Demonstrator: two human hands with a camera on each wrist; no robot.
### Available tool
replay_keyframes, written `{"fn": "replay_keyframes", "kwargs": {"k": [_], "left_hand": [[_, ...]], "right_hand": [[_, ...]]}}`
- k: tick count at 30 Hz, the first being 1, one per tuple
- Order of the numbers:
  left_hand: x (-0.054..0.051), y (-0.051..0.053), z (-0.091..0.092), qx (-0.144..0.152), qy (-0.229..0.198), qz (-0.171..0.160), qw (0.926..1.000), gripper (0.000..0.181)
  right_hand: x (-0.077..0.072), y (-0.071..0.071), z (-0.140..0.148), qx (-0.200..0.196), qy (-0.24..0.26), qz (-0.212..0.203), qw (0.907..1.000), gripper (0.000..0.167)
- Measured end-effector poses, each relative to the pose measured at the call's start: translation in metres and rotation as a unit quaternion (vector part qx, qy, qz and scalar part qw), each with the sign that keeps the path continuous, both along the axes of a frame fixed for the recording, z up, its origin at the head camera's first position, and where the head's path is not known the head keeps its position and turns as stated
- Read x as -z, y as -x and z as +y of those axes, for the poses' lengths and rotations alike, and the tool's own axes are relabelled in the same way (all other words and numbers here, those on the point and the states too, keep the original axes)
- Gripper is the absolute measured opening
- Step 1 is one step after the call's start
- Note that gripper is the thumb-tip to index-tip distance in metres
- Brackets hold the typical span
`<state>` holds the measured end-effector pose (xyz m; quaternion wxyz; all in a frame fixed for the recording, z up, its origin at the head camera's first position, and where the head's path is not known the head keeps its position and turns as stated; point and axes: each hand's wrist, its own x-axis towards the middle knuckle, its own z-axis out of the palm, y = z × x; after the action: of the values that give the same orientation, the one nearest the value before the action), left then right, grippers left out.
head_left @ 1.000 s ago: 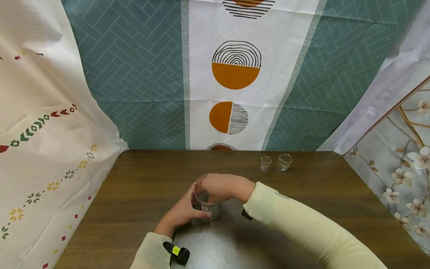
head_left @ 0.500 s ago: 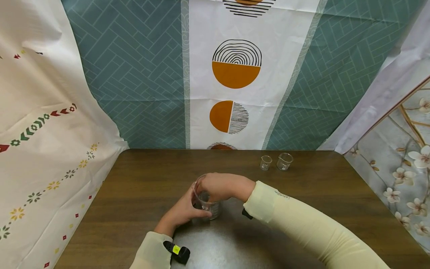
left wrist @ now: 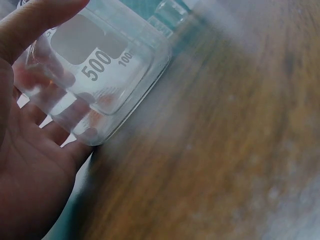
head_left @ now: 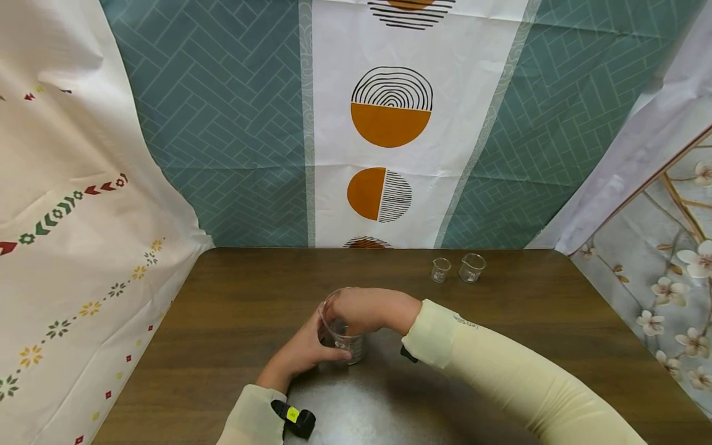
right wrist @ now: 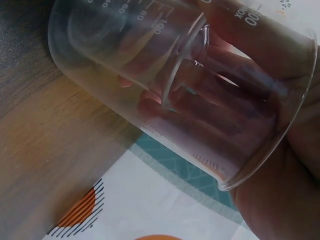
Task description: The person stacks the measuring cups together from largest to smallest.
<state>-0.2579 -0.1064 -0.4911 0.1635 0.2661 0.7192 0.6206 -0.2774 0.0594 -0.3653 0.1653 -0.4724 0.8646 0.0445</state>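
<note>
A large clear glass beaker (head_left: 356, 350) stands on the table. My left hand (head_left: 303, 349) grips it from the left, thumb across its near side. In the left wrist view, the large beaker (left wrist: 95, 65) reads 500 beside my left hand (left wrist: 40, 155). Nested inside it is a smaller beaker (right wrist: 115, 45), with a 100 scale seen in the right wrist view. My right hand (head_left: 369, 309) reaches down over the large rim, its fingers inside and curled at the smaller beaker's rim. Glass and overlapping fingers partly blur their exact contact.
Two more small glass beakers, a smaller one (head_left: 440, 270) and a wider one (head_left: 471, 268), stand side by side near the back right edge of the brown table (head_left: 250, 278). Patterned cloths hang behind and at both sides.
</note>
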Motion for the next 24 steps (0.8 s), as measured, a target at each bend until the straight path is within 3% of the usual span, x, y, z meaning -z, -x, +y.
{"fn": "replay_keyframes", "kwargs": {"k": [12, 24], "left_hand": [[-0.001, 0.0007, -0.0004, 0.003, 0.0, 0.0, 1.0, 0.109], [-0.0006, -0.0001, -0.0004, 0.002, 0.005, -0.005, 1.0, 0.108]], "right_hand": [[-0.0028, -0.0013, -0.0029, 0.024, -0.016, -0.007, 0.9996, 0.039], [-0.0007, 0.0012, -0.0017, 0.014, -0.001, -0.015, 0.9998, 0.036]]}}
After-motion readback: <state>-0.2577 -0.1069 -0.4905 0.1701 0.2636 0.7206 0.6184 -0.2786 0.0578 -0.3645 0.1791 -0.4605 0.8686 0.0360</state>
